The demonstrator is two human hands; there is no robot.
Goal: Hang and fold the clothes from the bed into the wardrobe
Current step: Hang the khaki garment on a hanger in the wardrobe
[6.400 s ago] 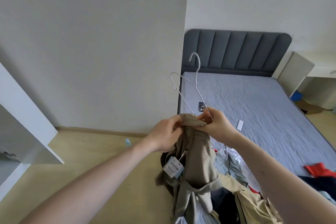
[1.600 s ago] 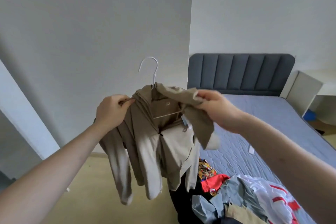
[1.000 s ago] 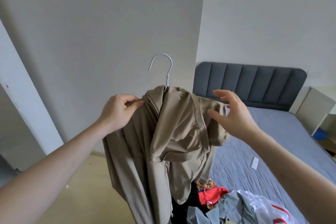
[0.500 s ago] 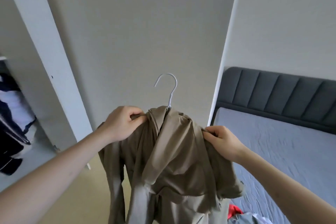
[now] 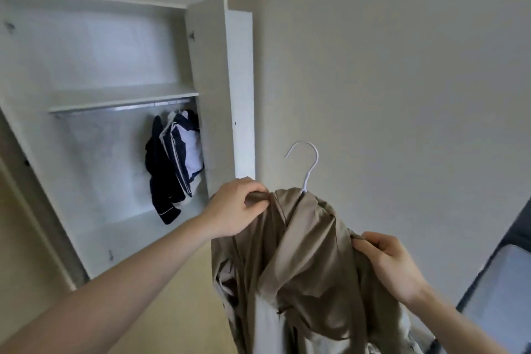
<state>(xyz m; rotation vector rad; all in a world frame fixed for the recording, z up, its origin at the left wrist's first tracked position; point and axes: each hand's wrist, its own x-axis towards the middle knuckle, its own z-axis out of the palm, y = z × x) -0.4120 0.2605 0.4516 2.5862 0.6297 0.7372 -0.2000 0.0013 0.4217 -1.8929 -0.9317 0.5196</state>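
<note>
Khaki jacket [image 5: 304, 261] on white hanger [image 5: 309, 165], shoulders pinched by left hand [image 5: 234, 210] and right hand [image 5: 393, 264]; wardrobe rail [image 5: 120, 106] at 10 o'clock holds one navy-and-white garment [image 5: 175, 158]. Hanging pending.

Both forearms are bare to the bottom of the frame, no sleeves showing. The left hand [image 5: 232, 207] and right hand [image 5: 393, 267] are ungloved.

plain pale wall [image 5: 388, 80], tan floor [image 5: 178, 310] — nothing more

Home bedroom: open wardrobe [image 5: 120, 95], hanging clothes [image 5: 172, 164], likely bed [image 5: 500, 290].
</note>
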